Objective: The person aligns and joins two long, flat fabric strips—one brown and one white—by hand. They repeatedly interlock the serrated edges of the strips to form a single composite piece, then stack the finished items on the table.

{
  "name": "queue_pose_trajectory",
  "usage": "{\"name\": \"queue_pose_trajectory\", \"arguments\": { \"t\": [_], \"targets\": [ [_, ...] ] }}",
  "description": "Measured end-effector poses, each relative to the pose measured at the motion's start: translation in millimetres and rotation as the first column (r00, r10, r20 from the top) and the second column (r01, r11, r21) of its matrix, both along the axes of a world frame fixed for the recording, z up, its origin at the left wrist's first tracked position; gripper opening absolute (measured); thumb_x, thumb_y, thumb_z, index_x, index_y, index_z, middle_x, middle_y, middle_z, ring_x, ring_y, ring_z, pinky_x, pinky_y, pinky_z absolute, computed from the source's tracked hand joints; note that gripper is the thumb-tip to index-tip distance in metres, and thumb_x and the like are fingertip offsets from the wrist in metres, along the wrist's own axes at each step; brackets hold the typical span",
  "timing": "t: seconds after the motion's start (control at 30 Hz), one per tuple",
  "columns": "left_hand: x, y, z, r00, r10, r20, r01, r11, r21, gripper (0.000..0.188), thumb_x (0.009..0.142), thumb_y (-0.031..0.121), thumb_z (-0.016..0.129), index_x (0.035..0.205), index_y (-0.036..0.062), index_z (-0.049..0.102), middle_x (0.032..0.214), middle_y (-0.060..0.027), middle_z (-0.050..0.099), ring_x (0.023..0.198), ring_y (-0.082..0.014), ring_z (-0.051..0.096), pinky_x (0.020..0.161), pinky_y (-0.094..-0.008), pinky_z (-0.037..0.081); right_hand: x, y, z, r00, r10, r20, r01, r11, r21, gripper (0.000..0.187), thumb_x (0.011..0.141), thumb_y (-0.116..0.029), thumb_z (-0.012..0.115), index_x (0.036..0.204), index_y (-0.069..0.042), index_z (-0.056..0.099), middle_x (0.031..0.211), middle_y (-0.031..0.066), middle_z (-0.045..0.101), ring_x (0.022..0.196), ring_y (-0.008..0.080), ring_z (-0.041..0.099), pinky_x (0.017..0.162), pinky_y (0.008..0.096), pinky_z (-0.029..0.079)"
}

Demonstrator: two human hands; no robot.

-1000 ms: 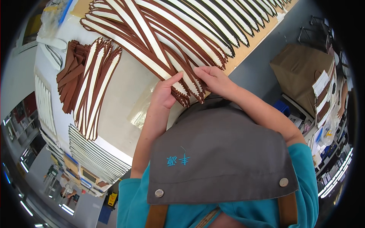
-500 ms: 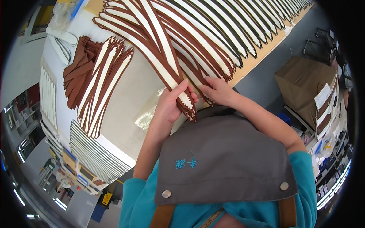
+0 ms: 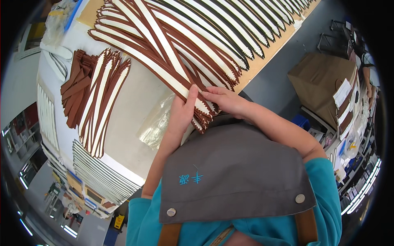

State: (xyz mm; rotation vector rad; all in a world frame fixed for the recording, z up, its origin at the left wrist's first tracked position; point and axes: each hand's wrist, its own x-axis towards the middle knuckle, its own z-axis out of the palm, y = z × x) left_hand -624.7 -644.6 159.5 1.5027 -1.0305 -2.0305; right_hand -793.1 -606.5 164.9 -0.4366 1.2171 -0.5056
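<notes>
My left hand [image 3: 183,110] is wrapped round the near end of a bundle of long brown strips [image 3: 174,84], each with a white middle band and a zigzag-cut end. The thumb lies on top of the bundle. Against its right side, my right hand [image 3: 225,100] pinches the strip ends; its lower fingers are partly hidden. The held strips run up and away, crossing over a heap of similar strips [image 3: 209,53] on the table. Some of their ends hang at the table edge above my grey apron.
Dark-edged white strips [image 3: 242,24] lie in a row at the far right of the table. To the left are a smaller brown-and-white bundle [image 3: 107,82], plain brown strips [image 3: 78,88] and a clear plastic sheet [image 3: 156,127]. A large brown covered box [image 3: 318,82] stands right.
My right hand has moved left, from the strips on the right to the end of the bundle in my left hand. The whole view has shifted slightly.
</notes>
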Motion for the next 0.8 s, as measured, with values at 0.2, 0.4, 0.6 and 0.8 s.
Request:
{"name": "queue_pose_trajectory", "arguments": {
  "t": [0.2,0.4,0.6,0.8],
  "targets": [
    [-10.9,12.2,-2.8,0.949,0.292,-0.118,-0.29,0.956,0.035,0.047,0.103,0.037,0.048,0.128,-0.0018,0.047,0.118,-0.0112,0.06,0.104,-0.0152,0.058,0.088,-0.0308,0.049,1.4,-0.3,7.5,0.999,0.047,-0.015,-0.048,0.998,-0.05,0.055,0.097,-0.046,0.052,0.127,0.001,0.054,0.102,0.0069,0.059,0.089,0.0158,0.052,0.078,0.0298,0.044],
    [-3.6,4.4,-0.2,0.937,0.27,-0.222,-0.203,0.937,0.283,0.062,0.101,0.054,0.034,0.127,-0.0004,0.049,0.121,-0.0148,0.059,0.109,-0.022,0.059,0.092,-0.0356,0.05,2.1,-1.2,-1.6,0.951,0.28,-0.129,-0.308,0.873,-0.378,0.053,0.095,-0.039,0.061,0.128,0.001,0.05,0.11,0.0147,0.06,0.098,0.0245,0.057,0.085,0.0359,0.046],
    [1.9,-7.6,-24.6,0.68,0.315,-0.662,-0.019,0.91,0.414,0.081,0.095,0.069,0.03,0.139,0.0027,0.044,0.13,-0.016,0.056,0.12,-0.0295,0.053,0.1,-0.045,0.047,10.1,-9.7,12.5,0.949,0.258,-0.183,-0.316,0.749,-0.583,0.047,0.092,-0.027,0.065,0.127,0.0,0.048,0.113,0.0183,0.06,0.104,0.0311,0.058,0.092,0.0396,0.046],
    [-0.5,-26.7,-30.4,0.423,0.474,-0.773,-0.073,0.868,0.492,0.068,0.099,0.052,0.044,0.142,0.0007,0.036,0.111,-0.0089,0.061,0.105,-0.0263,0.06,0.093,-0.0419,0.05,1.7,-7.0,17.7,0.933,0.348,-0.092,-0.352,0.828,-0.437,0.051,0.088,-0.036,0.066,0.121,0.001,0.055,0.102,0.0196,0.064,0.098,0.0323,0.061,0.089,0.0393,0.046]
  ]
}}
